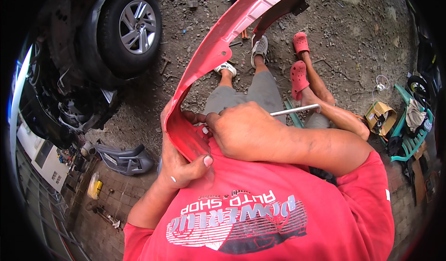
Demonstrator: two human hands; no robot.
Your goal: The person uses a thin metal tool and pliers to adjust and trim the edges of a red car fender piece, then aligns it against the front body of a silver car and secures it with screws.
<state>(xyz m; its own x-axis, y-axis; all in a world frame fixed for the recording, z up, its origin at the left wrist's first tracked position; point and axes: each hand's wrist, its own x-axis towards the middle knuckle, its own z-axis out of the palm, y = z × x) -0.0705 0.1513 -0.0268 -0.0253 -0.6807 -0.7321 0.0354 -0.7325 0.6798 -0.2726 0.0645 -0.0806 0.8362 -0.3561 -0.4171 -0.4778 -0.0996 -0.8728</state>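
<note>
Red car panel: the long curved red car panel (200,66) lies in the left grip at its near end and sweeps up and away beyond both grips, its flanged, holed inner edge facing right.
Left grip: the left grip (179,166) is pinching that near end, thumb on the near side, the other fingers mostly hidden behind the panel.
Right grip: the right grip (241,128) is curled closed just inside the panel's near end, to the right of the left grip.
Metal rod: a thin metal rod (295,110) with a bent tip sticks out rightward from the right grip, which hides its other end.
White clip: a small white clip (205,130) sits on the panel, just left of the right grip's knuckles.
Red shirt: the person's printed red shirt (316,182) fills the space below both grips.
Clogs: a second person's red clogs (299,80) and bare legs are beyond and right of the right grip.
Wheel: a car wheel (138,26) stands beyond the left grip, to its left.
Grey bumper: a loose grey bumper (127,161) lies on the ground left of the left grip.
Green chair: a green plastic chair (413,146) stands far right of the right grip, a cardboard box (381,117) beside it.
</note>
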